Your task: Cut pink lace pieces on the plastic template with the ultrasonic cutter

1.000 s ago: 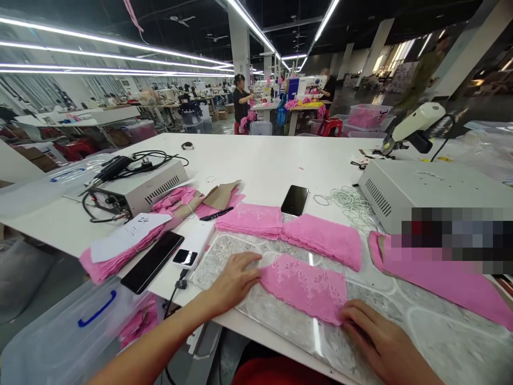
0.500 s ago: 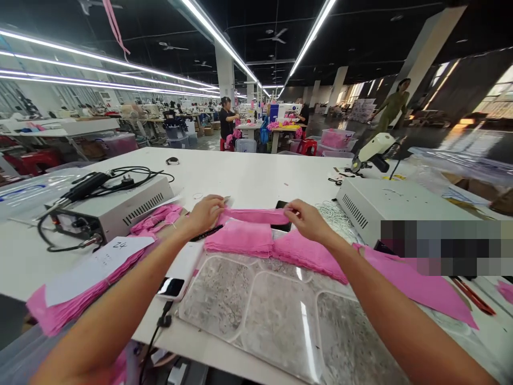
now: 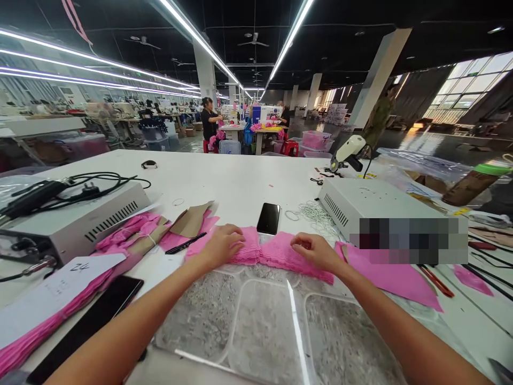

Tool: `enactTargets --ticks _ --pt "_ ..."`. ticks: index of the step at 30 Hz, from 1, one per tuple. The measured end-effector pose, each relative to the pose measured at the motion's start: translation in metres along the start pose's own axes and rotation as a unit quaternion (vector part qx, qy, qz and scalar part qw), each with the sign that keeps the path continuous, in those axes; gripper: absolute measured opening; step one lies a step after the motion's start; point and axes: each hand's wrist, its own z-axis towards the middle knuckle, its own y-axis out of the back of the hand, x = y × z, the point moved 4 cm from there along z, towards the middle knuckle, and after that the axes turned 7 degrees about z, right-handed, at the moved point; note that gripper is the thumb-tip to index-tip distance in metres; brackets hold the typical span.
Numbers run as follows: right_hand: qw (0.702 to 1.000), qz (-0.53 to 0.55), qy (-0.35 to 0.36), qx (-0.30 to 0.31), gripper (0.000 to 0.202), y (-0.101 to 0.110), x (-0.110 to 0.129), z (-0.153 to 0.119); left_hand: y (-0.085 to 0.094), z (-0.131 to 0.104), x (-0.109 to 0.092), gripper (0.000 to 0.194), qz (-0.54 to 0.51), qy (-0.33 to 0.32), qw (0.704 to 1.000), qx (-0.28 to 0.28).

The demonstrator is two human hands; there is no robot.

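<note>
Has left hand (image 3: 225, 246) loosely open on left pink stack (image 3: 251, 247), right hand (image 3: 315, 251) curled at right pink stack (image 3: 280, 251), can't tell whether gripping. Lie side by side, just near of phone (image 3: 268, 218).

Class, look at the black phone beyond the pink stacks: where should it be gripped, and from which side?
Probably by both long edges, towards the far end, from above. The phone lies flat on the white table, its near end close to the pink stacks, its long sides uncovered.
</note>
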Motion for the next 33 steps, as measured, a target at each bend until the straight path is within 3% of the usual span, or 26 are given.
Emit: enactTargets --ticks 4,7,13,21,24,27,33 --pt "1.0 -0.022 -0.014 0.004 0.014 0.004 -0.015 -0.026 -0.038 0.044 -0.044 0.014 -0.013 -0.058 0.996 0.065" --pt "0.999 -0.032 -0.014 0.003 0.011 0.0 -0.023 -0.031 -0.052 0.057 -0.054 0.024 -0.007 -0.071 0.991 0.111" --pt "1.0 -0.02 -0.012 -0.001 0.016 0.003 -0.029 -0.028 -0.048 0.062 -0.053 0.028 0.006 -0.052 0.989 0.136" --pt "0.994 -0.093 0.005 -0.056 0.014 0.008 -0.018 -0.04 -0.03 0.071 -0.063 0.024 -0.009 -0.044 0.995 0.085" --pt "0.988 -0.129 -0.001 -0.084 0.02 0.018 -0.018 -0.05 -0.016 0.061 -0.063 0.014 -0.028 -0.056 0.995 0.072" --pt "0.987 -0.142 0.016 -0.076 0.025 0.02 -0.014 -0.067 0.0 0.037 -0.065 0.026 -0.052 -0.081 0.992 0.08" --pt "0.972 -0.177 0.151 0.043 0.032 -0.025 0.021 -0.112 0.019 -0.036 -0.069 0.023 -0.068 -0.103 0.984 0.132"
